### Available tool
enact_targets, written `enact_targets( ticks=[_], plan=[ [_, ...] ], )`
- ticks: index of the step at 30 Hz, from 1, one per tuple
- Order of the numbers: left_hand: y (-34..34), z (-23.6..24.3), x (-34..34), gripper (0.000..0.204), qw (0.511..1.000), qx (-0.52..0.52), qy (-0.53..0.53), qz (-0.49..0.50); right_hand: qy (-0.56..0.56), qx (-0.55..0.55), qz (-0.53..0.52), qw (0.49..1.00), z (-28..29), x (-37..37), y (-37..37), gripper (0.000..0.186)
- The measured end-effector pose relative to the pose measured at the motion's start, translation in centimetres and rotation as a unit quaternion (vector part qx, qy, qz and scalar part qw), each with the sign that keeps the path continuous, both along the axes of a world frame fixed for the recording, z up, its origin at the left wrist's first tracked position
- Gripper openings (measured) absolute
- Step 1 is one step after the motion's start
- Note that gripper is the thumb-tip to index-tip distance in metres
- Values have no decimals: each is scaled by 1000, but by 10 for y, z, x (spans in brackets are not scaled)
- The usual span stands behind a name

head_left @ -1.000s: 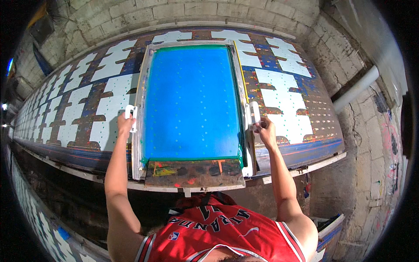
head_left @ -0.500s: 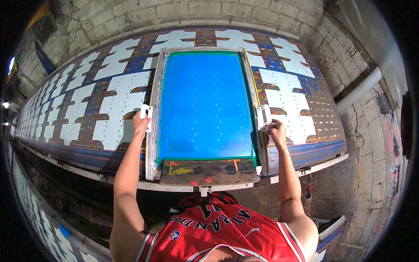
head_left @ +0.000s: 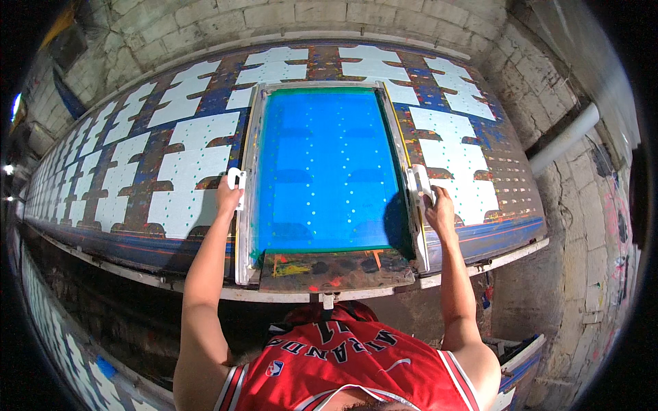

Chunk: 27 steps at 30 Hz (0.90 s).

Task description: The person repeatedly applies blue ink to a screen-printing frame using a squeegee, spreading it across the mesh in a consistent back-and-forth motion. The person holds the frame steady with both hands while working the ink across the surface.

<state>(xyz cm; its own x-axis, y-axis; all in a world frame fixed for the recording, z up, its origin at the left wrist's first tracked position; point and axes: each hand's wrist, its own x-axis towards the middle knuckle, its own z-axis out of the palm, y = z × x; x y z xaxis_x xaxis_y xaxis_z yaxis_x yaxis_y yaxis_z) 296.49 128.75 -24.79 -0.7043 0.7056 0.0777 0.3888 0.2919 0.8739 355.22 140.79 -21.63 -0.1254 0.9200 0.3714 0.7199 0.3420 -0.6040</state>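
In front of me lies a screen printing frame with blue mesh, green edges and rows of small pale dots. Dark shapes of the table and pale fabric beneath show through the mesh. My left hand is closed on the white handle at the frame's left side. On the opposite side my right hand grips the other white handle, its fingers partly hidden. Paint-smeared board forms the frame's near end, by the table edge.
White cut fabric pieces, many with green dots, lie in rows on the long paint-stained table. A metal rail runs along its near edge. Block walls stand behind and at right, with a grey pipe near the right end.
The frame has shifted slightly right and nearer, with both hands still on its handles. The fabric and table shapes beneath now show more plainly through the mesh.
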Motion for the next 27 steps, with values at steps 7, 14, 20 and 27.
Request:
enact_targets(
  ticks=[7,14,20,27],
  plan=[
    [8,14,-22,90,992,-64,72,-86,-88,-30,498,862,50,-71,-137,68],
    [19,10,-26,64,993,-14,-21,-113,-395,50,469,789,37,-99,-179,73],
    [21,10,-31,56,991,-41,46,-120,-320,38,304,896,34,-129,-172,37],
    [18,13,-23,57,991,-13,24,-128,-319,-61,248,913,59,-151,-159,30]
  ],
)
